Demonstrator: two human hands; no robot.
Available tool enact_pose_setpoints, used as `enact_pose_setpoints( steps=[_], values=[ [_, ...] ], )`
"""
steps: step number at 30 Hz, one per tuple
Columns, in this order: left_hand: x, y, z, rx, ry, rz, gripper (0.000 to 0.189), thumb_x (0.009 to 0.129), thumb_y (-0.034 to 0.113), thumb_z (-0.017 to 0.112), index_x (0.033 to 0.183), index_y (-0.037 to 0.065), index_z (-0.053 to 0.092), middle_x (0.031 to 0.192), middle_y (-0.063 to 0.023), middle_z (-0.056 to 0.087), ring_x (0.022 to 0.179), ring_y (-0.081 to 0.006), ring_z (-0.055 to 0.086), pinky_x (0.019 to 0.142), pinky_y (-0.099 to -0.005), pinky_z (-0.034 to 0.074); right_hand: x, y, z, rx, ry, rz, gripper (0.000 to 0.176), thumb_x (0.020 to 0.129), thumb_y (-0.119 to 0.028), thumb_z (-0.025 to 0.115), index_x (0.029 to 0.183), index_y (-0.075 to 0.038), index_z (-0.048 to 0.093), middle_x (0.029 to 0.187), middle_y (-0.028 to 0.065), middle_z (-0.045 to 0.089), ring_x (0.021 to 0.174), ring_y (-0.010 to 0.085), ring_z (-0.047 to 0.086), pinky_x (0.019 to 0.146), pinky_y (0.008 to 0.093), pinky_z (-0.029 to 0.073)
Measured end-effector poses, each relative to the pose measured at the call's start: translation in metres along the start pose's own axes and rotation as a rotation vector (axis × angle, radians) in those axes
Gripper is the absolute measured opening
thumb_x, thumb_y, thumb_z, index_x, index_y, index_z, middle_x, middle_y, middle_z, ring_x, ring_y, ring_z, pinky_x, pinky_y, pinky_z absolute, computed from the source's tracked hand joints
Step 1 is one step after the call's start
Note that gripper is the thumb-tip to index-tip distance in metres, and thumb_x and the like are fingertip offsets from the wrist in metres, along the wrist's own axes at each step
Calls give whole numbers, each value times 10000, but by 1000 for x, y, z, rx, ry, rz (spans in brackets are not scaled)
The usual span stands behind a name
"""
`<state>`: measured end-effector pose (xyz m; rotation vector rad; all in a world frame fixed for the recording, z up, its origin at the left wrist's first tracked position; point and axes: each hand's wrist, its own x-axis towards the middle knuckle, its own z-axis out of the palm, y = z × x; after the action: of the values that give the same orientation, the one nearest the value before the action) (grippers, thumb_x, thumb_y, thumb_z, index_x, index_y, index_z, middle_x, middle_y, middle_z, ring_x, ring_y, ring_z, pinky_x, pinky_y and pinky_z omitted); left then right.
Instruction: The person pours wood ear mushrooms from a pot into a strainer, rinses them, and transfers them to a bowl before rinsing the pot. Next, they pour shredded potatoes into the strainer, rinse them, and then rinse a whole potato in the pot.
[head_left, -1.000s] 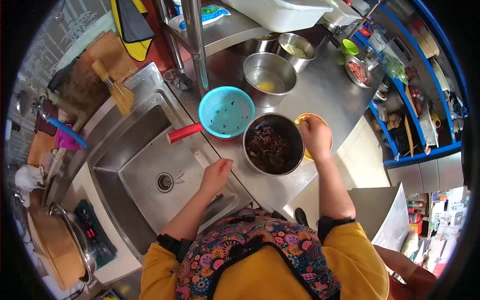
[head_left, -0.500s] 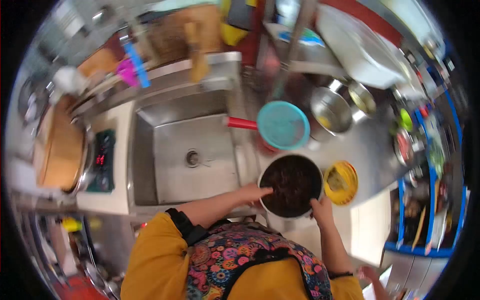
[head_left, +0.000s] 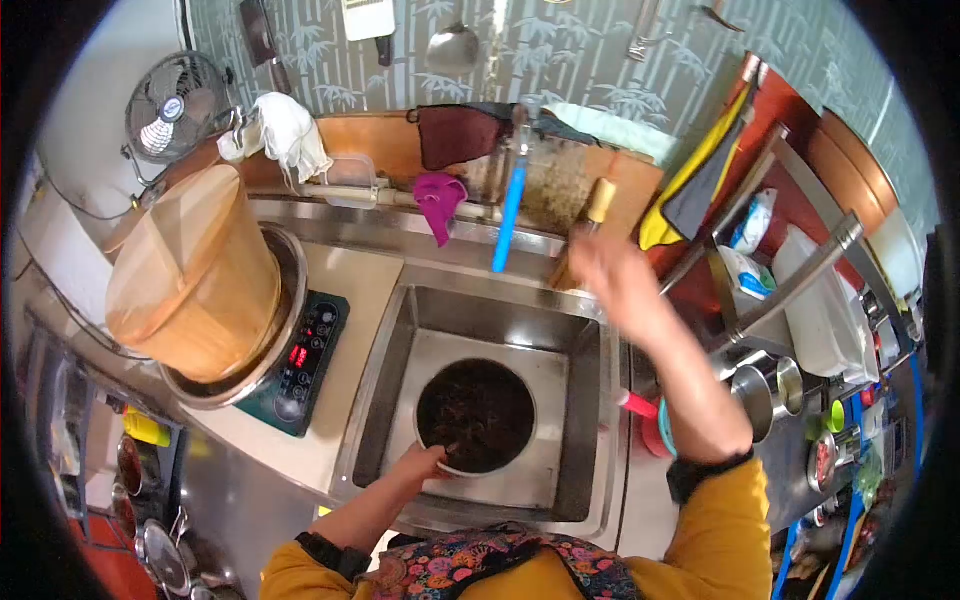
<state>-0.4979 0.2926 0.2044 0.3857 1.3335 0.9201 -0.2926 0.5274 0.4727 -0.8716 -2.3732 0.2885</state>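
A round metal pot (head_left: 477, 415), filled with dark contents, sits in the stainless steel sink (head_left: 585, 450). My left hand (head_left: 425, 465) grips its near-left rim, thumb over the inside edge. My right hand (head_left: 615, 275) is raised above the sink's back right corner. It is close to a yellow-handled brush (head_left: 601, 201) against the back wall, and motion smears its fingers; contact with the brush cannot be made out. Left of that hand, a bright blue tube (head_left: 510, 215) hangs down over the back of the sink.
An induction cooker (head_left: 305, 365) with a wooden steamer (head_left: 205, 290) stands left of the sink. A red-handled turquoise strainer (head_left: 666, 428) is partly behind my right forearm. Steel pots (head_left: 752, 400) stand further right, below a metal rack (head_left: 790, 300). A purple cloth (head_left: 439, 200) hangs at the back.
The pot has moved from the right-hand counter into the sink, with my left hand still on its rim. My right hand has let go and risen toward the back wall. The view has turned left.
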Motion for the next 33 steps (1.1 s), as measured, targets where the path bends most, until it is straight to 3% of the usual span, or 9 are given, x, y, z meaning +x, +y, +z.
enact_pose_setpoints(
  steps=[5,7,9,15,23,24,26,29,33],
  values=[
    [81,28,-36,-253,-3,88,395,861,168,471,1217,2,426,951,-149,612,782,-290,647,651,-351,560,199,-8,23,-483,283,218,622,892,-552,365,1030,26,548,997,260,595,966,432,560,828,490,449],
    [95,62,-34,-103,-35,-19,391,867,219,451,1202,17,442,951,-135,620,740,-273,657,603,-331,529,222,24,37,-422,302,143,524,891,-472,401,956,11,591,803,152,622,731,286,603,659,391,473],
    [135,55,-43,-93,-77,-86,390,861,247,439,1180,23,456,953,-130,624,717,-261,661,588,-328,509,224,56,41,-173,446,50,362,888,-307,471,901,14,637,713,72,607,607,179,564,559,308,449],
    [185,44,-43,-47,-59,-286,346,818,229,449,1054,0,556,951,-194,637,797,-306,665,671,-426,516,213,70,37,485,365,226,442,917,-399,449,968,12,604,680,65,585,597,150,570,537,260,437],
    [203,-15,-53,-16,-14,-447,344,813,200,443,1023,-46,561,883,-205,649,800,-323,662,686,-421,531,190,73,53,743,378,220,518,931,-483,387,820,-15,580,668,76,570,575,142,553,538,273,448],
    [200,-20,-53,-22,-8,-461,341,819,201,440,1027,-42,561,885,-202,649,794,-321,662,676,-417,535,176,87,60,569,228,195,642,918,-572,296,974,9,562,767,107,603,660,204,579,607,315,452],
    [197,-30,-55,-47,7,-486,336,831,202,434,1035,-32,561,887,-197,649,782,-316,663,655,-409,543,141,90,82,565,58,231,641,936,-559,247,1057,-7,550,697,29,540,561,90,470,506,232,380],
    [181,-25,-52,-16,30,-463,331,852,217,427,1048,-13,561,885,-184,652,767,-298,663,630,-386,547,107,79,119,608,-176,322,376,899,-388,524,913,-16,574,659,32,565,555,102,525,498,242,419],
    [195,-41,-49,-69,90,-407,307,856,218,462,1048,0,561,903,-168,649,765,-274,660,637,-375,550,107,84,146,567,-137,349,233,844,-231,627,878,-6,577,636,59,579,556,114,559,512,266,451]
  ],
)
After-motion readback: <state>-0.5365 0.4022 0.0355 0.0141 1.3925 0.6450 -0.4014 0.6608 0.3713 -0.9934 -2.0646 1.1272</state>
